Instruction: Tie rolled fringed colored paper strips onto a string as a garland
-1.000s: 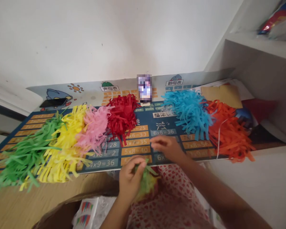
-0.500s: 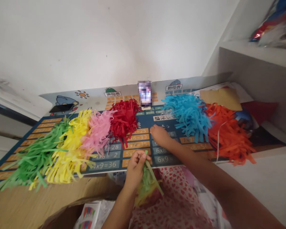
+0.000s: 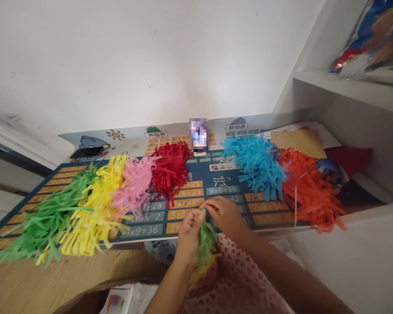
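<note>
The work in hand is close finger work on a bunch of green paper strips, held just above the person's lap at the near edge of a multiplication-table desk mat. The left hand is closed around the bunch, with the strip ends rising past its thumb. The right hand is curled, and its fingertips reach across to the top of the bunch, though whether they pinch the strips or only touch them is hard to tell. The loose ends look as if they need gathering into the left hand's grip. The bunch lies between the hands and against the left palm, with a yellow paper fringe showing below it over the heart-print cloth. Along the mat lie fringed heaps of green, yellow, pink, red, blue and orange paper, the pink and red being nearest the hands. A pixelated upright card stands behind them, by a black phone
</note>
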`<act>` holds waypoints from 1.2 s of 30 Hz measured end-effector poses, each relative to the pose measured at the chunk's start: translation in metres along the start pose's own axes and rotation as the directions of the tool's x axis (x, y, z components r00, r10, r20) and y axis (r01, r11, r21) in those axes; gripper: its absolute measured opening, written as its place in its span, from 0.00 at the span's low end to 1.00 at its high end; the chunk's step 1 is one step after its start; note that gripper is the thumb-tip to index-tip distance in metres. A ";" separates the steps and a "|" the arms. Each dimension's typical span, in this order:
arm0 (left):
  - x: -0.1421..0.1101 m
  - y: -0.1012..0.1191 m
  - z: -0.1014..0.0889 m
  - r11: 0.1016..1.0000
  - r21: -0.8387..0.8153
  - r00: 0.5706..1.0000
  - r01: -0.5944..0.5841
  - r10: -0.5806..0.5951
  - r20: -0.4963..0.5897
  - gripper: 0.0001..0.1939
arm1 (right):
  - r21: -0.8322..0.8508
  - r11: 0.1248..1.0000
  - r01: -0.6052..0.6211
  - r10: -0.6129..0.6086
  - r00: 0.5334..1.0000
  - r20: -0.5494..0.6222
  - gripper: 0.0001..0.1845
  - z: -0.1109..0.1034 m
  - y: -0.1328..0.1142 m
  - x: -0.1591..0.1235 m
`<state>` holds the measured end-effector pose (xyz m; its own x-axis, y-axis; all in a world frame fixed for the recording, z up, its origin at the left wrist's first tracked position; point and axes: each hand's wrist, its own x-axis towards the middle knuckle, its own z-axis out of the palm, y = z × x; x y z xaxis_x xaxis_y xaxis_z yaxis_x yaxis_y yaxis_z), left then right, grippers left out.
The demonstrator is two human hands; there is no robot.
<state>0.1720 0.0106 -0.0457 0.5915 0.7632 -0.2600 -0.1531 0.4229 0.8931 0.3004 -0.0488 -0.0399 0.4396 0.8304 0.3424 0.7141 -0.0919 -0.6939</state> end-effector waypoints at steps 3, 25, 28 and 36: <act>-0.007 -0.004 0.005 0.970 0.184 0.987 -0.161 0.155 0.046 0.15 | 0.191 0.976 -0.101 0.133 0.977 -0.164 0.10 0.004 -0.007 -0.005; -0.019 0.000 -0.006 0.689 0.565 0.891 -0.454 0.334 0.308 0.09 | 0.359 0.923 -0.136 0.190 0.974 -0.120 0.07 -0.002 0.006 -0.014; -0.018 0.006 -0.007 0.857 0.407 0.940 -0.316 0.223 0.260 0.10 | 0.186 0.982 0.040 -0.016 0.992 -0.125 0.10 -0.006 0.011 -0.017; -0.017 0.009 -0.011 0.937 0.303 0.969 -0.172 0.105 0.225 0.11 | -0.030 0.981 0.194 -0.193 0.981 0.036 0.16 -0.015 0.021 -0.022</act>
<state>0.1516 0.0067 -0.0368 0.7350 0.6739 -0.0750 -0.0057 0.1167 0.9931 0.3142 -0.0773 -0.0526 0.2734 0.8519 0.4466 0.8018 0.0547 -0.5951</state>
